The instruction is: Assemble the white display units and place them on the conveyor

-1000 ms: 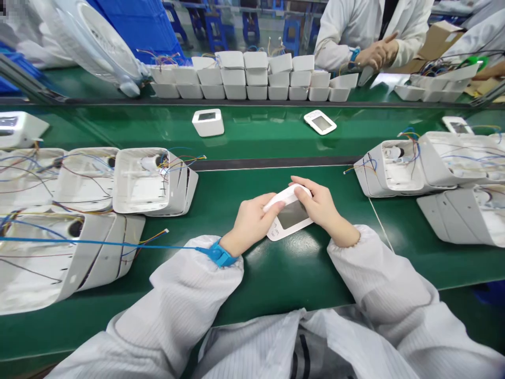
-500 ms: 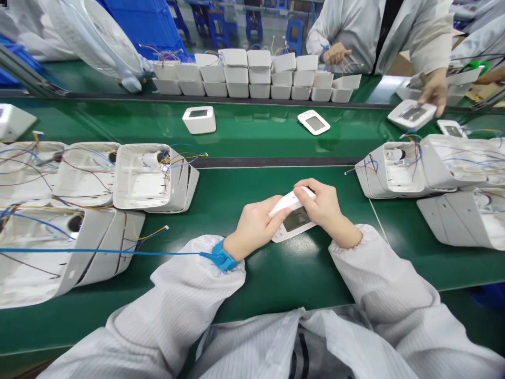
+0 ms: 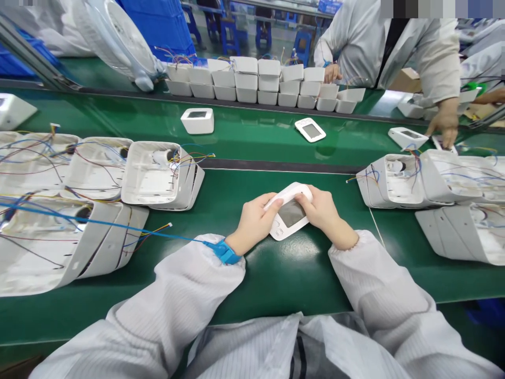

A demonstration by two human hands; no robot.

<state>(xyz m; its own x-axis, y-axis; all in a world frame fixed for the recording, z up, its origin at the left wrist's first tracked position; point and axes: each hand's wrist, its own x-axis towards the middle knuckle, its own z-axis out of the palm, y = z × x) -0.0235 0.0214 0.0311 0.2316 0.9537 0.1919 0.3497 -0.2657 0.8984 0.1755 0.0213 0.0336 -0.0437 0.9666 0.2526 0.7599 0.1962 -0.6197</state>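
Above the green bench, my left hand (image 3: 254, 221) and my right hand (image 3: 321, 206) hold a white front panel (image 3: 284, 230) with a grey display window (image 3: 292, 213) and small button marks at its lower left. Both hands are closed on its far edge, left and right, with the thumbs on top and the other fingers mostly hidden. The panel's face tilts towards me. A blue wrist strap (image 3: 225, 251) with a cord running left sits on my left wrist.
Open white housings (image 3: 152, 184) with wires stand left, and more housings (image 3: 400, 184) stand right. On the conveyor lie a closed white unit (image 3: 197, 121) and a loose panel (image 3: 310, 129). Stacked housings (image 3: 246, 81) line the far side. A co-worker's hand (image 3: 445, 123) reaches in at right.
The panel in my hands has tipped up, showing more of its face and window. The co-worker's hand has moved from a white unit to a panel beside it. The view has shifted slightly.
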